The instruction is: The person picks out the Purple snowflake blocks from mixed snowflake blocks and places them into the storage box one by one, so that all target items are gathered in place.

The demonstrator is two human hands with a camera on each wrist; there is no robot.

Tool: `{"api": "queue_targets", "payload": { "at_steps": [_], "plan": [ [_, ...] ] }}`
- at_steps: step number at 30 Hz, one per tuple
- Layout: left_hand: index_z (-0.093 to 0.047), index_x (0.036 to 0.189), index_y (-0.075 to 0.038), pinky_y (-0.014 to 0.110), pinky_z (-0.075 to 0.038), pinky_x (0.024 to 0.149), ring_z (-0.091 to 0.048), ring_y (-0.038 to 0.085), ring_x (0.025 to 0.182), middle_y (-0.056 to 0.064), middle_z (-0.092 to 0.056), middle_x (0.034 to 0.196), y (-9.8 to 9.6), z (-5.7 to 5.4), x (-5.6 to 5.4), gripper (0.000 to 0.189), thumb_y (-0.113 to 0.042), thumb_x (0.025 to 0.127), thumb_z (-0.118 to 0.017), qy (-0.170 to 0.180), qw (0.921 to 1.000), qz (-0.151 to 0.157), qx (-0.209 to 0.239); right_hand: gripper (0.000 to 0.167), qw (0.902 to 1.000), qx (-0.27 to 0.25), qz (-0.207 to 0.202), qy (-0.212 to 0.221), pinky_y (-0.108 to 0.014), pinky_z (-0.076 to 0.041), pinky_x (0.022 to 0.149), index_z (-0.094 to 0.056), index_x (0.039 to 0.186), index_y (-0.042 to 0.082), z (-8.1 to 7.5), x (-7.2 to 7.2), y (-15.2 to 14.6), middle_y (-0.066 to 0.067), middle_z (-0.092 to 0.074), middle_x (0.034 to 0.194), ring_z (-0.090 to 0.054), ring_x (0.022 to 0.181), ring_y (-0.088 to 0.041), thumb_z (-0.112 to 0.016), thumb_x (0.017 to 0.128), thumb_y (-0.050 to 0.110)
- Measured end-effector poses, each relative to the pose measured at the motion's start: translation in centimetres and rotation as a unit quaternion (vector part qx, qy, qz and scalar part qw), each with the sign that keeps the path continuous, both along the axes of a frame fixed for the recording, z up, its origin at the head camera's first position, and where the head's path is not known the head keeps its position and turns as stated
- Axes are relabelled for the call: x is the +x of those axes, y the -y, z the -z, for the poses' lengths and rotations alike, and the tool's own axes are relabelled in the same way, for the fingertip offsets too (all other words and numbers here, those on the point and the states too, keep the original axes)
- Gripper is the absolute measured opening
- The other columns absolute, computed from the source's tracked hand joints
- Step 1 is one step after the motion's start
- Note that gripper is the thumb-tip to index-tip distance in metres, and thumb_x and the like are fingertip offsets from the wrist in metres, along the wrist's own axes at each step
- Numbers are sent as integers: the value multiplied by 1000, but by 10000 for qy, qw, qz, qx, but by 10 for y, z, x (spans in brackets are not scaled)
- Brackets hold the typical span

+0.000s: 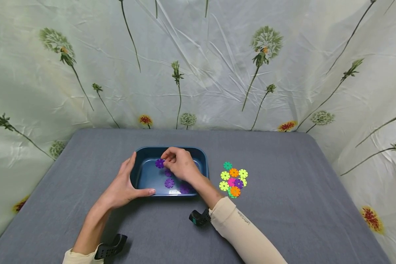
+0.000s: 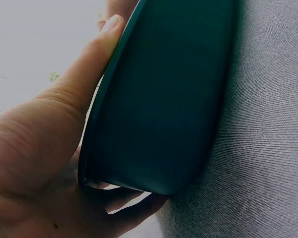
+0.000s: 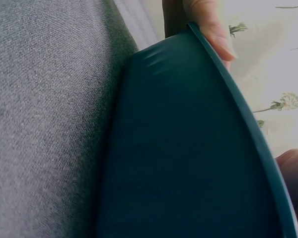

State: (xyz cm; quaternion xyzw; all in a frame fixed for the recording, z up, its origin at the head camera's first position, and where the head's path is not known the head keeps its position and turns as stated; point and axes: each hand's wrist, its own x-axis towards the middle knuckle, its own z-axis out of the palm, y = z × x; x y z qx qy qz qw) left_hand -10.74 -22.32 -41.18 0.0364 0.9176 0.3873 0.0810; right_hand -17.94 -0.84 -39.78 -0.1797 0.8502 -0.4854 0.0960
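Note:
A blue rectangular tray (image 1: 145, 176) sits on the grey cloth. My left hand (image 1: 120, 187) grips its left end, with the thumb on the near rim and the fingers round the left wall. In the left wrist view the left hand (image 2: 44, 148) holds the tray's wall (image 2: 159, 109). Reaching over the tray, my right hand (image 1: 181, 165) pinches a purple notched plastic disc (image 1: 160, 163) between thumb and fingers. Below it lie more purple discs, one in the middle (image 1: 169, 183) and one near the front right (image 1: 184, 189). The right wrist view shows mainly the tray's outer wall (image 3: 179, 139).
To the right of the tray lies a loose cluster of notched discs: green (image 1: 227, 165), orange (image 1: 234, 172), yellow (image 1: 223, 186), pink (image 1: 231, 182) and purple (image 1: 238, 183), some overlapping. A flower-printed curtain (image 1: 211, 91) hangs behind the cloth-covered table (image 1: 283, 165).

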Motion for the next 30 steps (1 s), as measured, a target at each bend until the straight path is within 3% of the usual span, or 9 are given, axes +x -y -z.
{"api": "queue_targets", "payload": {
  "at_steps": [20, 30],
  "plan": [
    [8, 168, -10, 75, -29, 115, -24, 56, 150, 32, -8, 169, 0, 0, 0, 141, -40, 75, -94, -10, 10000, 9, 83, 7, 9988, 12, 248, 428, -17, -44, 61, -75, 98, 5, 12, -10, 16, -9, -75, 83, -62, 65, -6, -71, 95, 0],
    [9, 168, -11, 77, -28, 115, -25, 57, 149, 32, -7, 169, -1, 0, 0, 141, -44, 75, -93, 42, 10000, -62, -44, 17, 9991, 175, 182, 332, -25, -55, 75, -76, 109, 4, 15, -11, 5, -11, -78, 105, -73, 84, -16, -76, 92, 1]
  ]
}}
